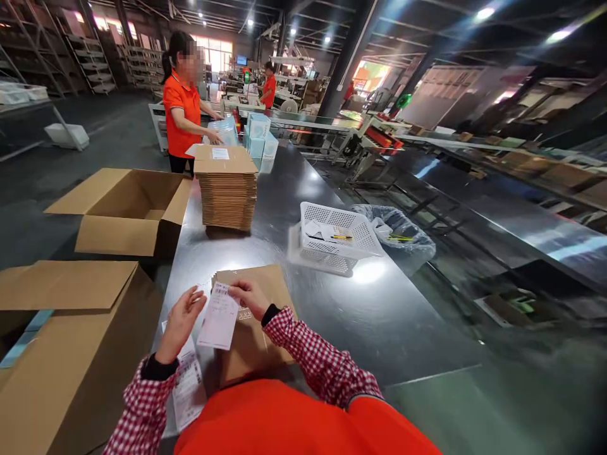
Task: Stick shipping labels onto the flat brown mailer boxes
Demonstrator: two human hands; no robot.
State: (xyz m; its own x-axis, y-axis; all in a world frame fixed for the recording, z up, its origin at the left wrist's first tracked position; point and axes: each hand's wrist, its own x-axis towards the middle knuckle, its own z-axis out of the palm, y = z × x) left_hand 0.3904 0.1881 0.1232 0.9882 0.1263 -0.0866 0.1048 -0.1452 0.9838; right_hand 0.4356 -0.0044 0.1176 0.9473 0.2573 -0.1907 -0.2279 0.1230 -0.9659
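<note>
A white printed shipping label (219, 319) with a barcode hangs from my right hand (251, 298), pinched near its top right corner between thumb and fingers. My left hand (183, 319) is just left of the label, its fingers loosely bent and apart, with nothing visible in them. Below the label, flat brown cardboard (270, 297) lies on the metal table (332, 328), close against my body, with print partly covered by my right hand. More printed labels (188, 388) lie on the table's left edge under my left forearm.
A tall stack of flattened cartons (227, 196) stands ahead. Open boxes (118, 234) sit left of the table. A white basket (339, 230) with papers and a yellow pen stands right, beside a lined bin (403, 234). Beyond, a co-worker (183, 120) handles light-blue packages (222, 131).
</note>
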